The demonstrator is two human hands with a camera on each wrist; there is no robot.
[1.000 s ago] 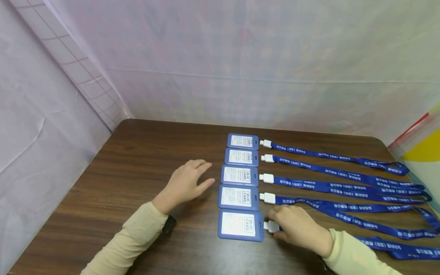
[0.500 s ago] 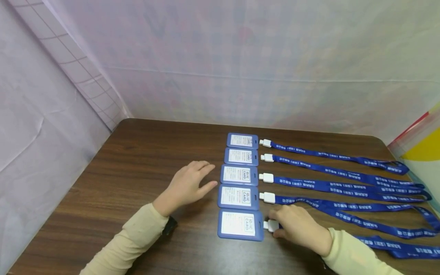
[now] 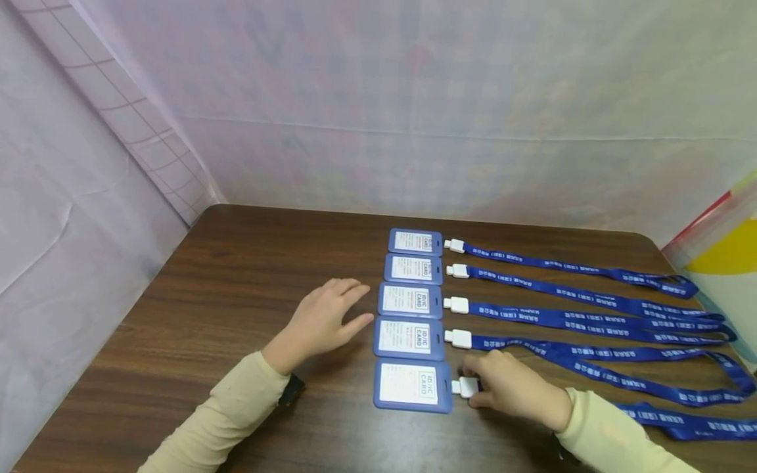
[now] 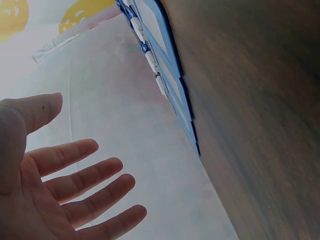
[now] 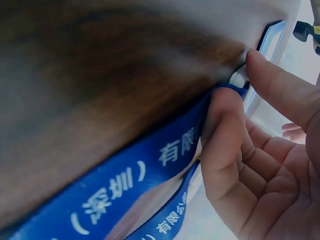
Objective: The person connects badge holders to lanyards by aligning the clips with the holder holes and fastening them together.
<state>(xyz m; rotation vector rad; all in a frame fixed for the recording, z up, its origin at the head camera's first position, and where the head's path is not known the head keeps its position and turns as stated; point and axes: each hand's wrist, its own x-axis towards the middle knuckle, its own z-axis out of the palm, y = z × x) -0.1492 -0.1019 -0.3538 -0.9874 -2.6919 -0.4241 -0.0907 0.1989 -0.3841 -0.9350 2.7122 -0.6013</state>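
Several blue badge holders [image 3: 411, 385] with white ID/IC card inserts lie flat in a column in the head view. Each faces a white clip on a blue lanyard [image 3: 538, 315] with white printing. My right hand [image 3: 514, 389] pinches the nearest lanyard's white clip [image 3: 467, 387] between thumb and fingers, beside the slotted end of the nearest holder. Its blue strap [image 5: 115, 185] passes under the curled fingers in the right wrist view. To the left of the column, my left hand [image 3: 324, 320] hovers with spread fingers and holds nothing; its palm shows in the left wrist view.
The brown wooden table [image 3: 236, 276] ends at a pale cloth backdrop [image 3: 378, 118]. Lanyard straps spread over its right side. At the far right stands a yellow, red and white surface [image 3: 727, 243].
My left hand has drifted slightly right, towards the badge holders. The right hand stays at the nearest clip with almost no movement. Holders and straps lie as before.
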